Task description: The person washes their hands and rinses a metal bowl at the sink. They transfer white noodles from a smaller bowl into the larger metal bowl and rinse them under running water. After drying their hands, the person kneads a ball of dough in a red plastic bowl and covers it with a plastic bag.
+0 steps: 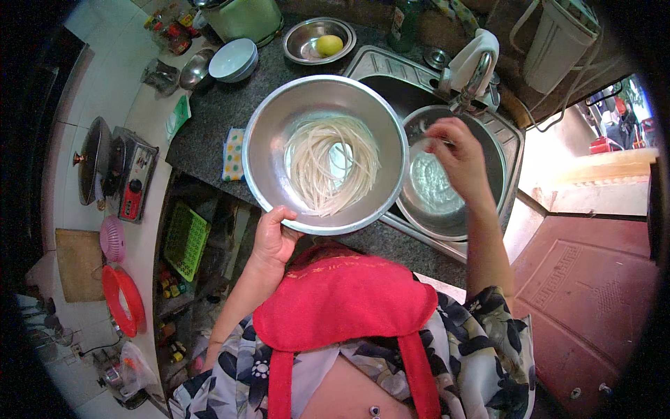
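My left hand (276, 234) grips the near rim of a large stainless steel bowl (261, 120), its thumb over the edge. Inside the bowl lies a coil of pale, translucent noodles (314, 173). To the right, my right hand (455, 149) is raised above a metal basin (437, 222) that sits in the sink and holds water. Its fingers are bent toward the thumb; whether a small thing is between them cannot be told. The faucet (473, 78), with a white cloth (475, 50) over it, stands just behind that hand.
Behind the bowl, a metal dish (289, 44) holds a yellow fruit (329, 46). Stacked white bowls (234, 59) stand at the back left, near a folded dotted cloth (233, 154). A gas stove (137, 180) is farther left. The sink's rim (515, 152) borders the basin.
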The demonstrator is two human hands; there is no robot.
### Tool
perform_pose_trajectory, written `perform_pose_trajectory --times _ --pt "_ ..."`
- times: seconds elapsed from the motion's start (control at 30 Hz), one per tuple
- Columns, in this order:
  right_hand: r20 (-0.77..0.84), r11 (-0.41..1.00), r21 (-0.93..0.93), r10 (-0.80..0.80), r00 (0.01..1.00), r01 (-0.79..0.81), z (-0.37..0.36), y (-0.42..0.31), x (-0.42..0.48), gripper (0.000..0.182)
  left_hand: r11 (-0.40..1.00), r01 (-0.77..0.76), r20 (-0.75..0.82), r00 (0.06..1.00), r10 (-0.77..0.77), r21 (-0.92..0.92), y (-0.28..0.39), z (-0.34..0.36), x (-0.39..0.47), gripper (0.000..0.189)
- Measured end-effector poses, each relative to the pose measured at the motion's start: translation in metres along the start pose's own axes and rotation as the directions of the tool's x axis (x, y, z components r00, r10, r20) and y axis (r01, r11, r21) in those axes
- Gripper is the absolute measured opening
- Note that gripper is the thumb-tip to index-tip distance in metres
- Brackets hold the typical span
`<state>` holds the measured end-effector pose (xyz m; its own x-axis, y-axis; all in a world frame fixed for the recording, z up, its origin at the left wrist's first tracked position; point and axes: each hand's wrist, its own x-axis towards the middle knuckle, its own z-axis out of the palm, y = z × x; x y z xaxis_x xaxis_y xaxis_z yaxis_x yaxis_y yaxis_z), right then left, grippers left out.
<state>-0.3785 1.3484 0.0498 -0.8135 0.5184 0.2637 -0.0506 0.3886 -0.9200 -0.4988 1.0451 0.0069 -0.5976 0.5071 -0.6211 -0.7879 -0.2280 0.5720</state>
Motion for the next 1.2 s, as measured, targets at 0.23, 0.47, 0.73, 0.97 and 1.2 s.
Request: perform_pose_trajectory --times 0.23,0.47,0.73,0.97,1.2 --pt "0.323 0.985 -0.106 -0.097 0.941 0.138 0.043 -0.018 0.012 0.037 0.999 -0.016 -0.046 0.999 0.014 -0.039 0.002 0.009 -0.006 0.054" --pt "0.004 0.845 -0.48 0.271 0.963 -0.236 -0.048 0.121 0.007 0.017 0.996 -0.069 -0.054 0.996 0.065 -0.065 -0.006 0.012 -0.014 0.056" --pt "-0.026 0.431 -0.84 0.575 0.818 -0.329 -0.012 0.243 -0.043 0.031 0.994 -0.083 -0.108 0.991 0.075 -0.075 -0.009 0.005 -0.014 0.056" --pt "-0.118 0.309 -0.869 0.631 0.767 -0.388 0.005 0.243 -0.031 0.023 0.99 -0.11 -0.106 0.989 0.1 -0.09 -0.008 0.008 -0.017 0.058" --pt "-0.073 0.419 -0.826 0.586 0.807 -0.378 -0.003 0.266 -0.032 0.023 0.989 -0.113 -0.132 0.986 0.101 -0.092 -0.009 0.002 -0.01 0.051"
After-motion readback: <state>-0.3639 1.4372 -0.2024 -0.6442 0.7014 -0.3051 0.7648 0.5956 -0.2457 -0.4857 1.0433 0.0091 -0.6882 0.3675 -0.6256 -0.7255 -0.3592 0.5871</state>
